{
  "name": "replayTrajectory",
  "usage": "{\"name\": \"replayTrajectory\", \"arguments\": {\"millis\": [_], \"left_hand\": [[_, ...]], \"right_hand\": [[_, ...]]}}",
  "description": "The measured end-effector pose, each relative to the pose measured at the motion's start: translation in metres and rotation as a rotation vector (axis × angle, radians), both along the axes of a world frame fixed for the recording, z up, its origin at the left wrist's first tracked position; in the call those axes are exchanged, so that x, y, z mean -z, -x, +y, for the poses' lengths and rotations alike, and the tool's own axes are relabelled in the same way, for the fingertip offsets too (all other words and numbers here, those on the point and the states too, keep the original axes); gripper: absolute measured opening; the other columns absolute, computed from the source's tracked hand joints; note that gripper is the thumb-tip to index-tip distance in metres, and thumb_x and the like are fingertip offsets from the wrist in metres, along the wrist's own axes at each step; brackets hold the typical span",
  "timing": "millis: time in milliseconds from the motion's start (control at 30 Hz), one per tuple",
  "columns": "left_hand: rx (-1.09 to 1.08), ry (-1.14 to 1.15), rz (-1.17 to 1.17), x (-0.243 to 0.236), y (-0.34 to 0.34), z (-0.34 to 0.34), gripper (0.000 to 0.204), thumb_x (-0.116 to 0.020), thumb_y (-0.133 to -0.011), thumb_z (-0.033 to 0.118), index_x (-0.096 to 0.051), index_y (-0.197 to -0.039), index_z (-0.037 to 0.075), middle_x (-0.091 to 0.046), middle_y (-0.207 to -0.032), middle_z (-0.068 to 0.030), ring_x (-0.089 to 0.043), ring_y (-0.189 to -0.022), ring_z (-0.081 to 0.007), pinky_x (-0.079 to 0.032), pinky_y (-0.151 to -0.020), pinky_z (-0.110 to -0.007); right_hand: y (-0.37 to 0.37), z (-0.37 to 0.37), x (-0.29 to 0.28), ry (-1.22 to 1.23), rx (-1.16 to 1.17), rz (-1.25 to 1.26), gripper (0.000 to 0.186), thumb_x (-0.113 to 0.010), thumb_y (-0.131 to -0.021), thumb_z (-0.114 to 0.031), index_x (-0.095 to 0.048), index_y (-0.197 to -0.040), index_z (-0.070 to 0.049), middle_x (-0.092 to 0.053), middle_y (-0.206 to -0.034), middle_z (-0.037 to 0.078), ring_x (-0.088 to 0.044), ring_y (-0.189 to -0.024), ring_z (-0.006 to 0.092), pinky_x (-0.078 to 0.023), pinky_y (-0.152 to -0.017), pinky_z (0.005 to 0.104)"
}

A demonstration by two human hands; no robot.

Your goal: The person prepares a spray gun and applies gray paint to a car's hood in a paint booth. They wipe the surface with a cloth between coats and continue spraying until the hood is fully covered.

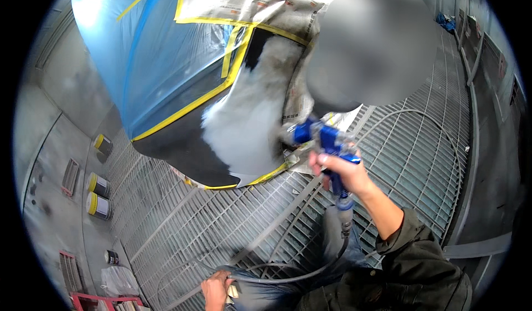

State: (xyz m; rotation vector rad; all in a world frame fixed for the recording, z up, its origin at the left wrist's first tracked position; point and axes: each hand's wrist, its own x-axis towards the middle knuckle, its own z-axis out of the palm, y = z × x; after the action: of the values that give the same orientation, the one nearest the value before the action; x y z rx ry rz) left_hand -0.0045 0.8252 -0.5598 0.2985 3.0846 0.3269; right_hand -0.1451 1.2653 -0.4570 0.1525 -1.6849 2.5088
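Right hand (pixel 346 168)'s wrapped round the spray gun (pixel 331 140), nozzle facing the panel (pixel 244 131) just left of it; tape (pixel 183 112) probably keeps edges clean. Left hand (pixel 215 290)'s down near a pale scrap (pixel 232 292), can't tell if gripping.

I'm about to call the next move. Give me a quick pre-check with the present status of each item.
1. Right grip closed on the spray gun: ok, wrapped around its handle.
2. Hose joined below the gun: ok, looks attached.
3. Yellow tape along the blue film's lower edge: ok, no visible gap.
4. Pale coat across the whole dark panel: not ok, the left side is dark.
5. Left grip clear of the panel: ok, beside the left leg.
6. Trigger pulled: cannot tell, blurred.
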Motion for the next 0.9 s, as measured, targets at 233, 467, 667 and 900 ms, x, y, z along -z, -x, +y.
{"name": "replayTrajectory", "arguments": {"millis": [233,467,667,900], "left_hand": [[-0.013,-0.048,0.07,0.028,0.019,-0.027,0.025,-0.079,-0.072,0.018,-0.071,-0.093,0.009,-0.071,-0.091,-0.0083,-0.067,-0.079,-0.0335,-0.052,-0.066,-0.041],[-0.033,-0.037,0.052,0.046,0.056,-0.037,0.026,-0.078,-0.07,0.012,-0.072,-0.095,0.007,-0.071,-0.097,-0.0095,-0.068,-0.083,-0.0329,-0.053,-0.07,-0.04],[-0.069,-0.063,0.038,0.072,0.077,-0.055,0.029,-0.077,-0.068,0.007,-0.072,-0.096,0.008,-0.07,-0.107,-0.0113,-0.068,-0.09,-0.0331,-0.055,-0.076,-0.04],[-0.085,-0.116,0.063,0.106,0.084,-0.061,0.027,-0.078,-0.066,0.006,-0.072,-0.092,0.01,-0.07,-0.094,-0.0061,-0.068,-0.081,-0.0306,-0.053,-0.068,-0.039]], "right_hand": [[-0.015,0.019,0.046,-0.23,0.547,-0.079,0.018,-0.063,-0.09,-0.016,-0.065,-0.097,0.0,-0.065,-0.084,0.006,-0.061,-0.07,0.0117,-0.049,-0.044,0.0261],[-0.034,-0.107,0.07,-0.118,-0.092,-0.049,0.023,-0.068,-0.086,-0.01,-0.064,-0.106,0.001,-0.065,-0.083,0.006,-0.061,-0.063,0.0123,-0.053,-0.054,0.0264],[-0.037,-0.102,0.114,-0.097,0.183,-0.13,0.02,-0.065,-0.09,-0.01,-0.062,-0.106,0.002,-0.067,-0.097,0.01,-0.063,-0.077,0.0147,-0.054,-0.051,0.0255],[-0.044,-0.116,0.173,-0.245,0.474,-0.154,0.026,-0.062,-0.092,-0.012,-0.06,-0.116,-0.003,-0.063,-0.089,0.004,-0.058,-0.07,0.0092,-0.049,-0.048,0.0229]]}}
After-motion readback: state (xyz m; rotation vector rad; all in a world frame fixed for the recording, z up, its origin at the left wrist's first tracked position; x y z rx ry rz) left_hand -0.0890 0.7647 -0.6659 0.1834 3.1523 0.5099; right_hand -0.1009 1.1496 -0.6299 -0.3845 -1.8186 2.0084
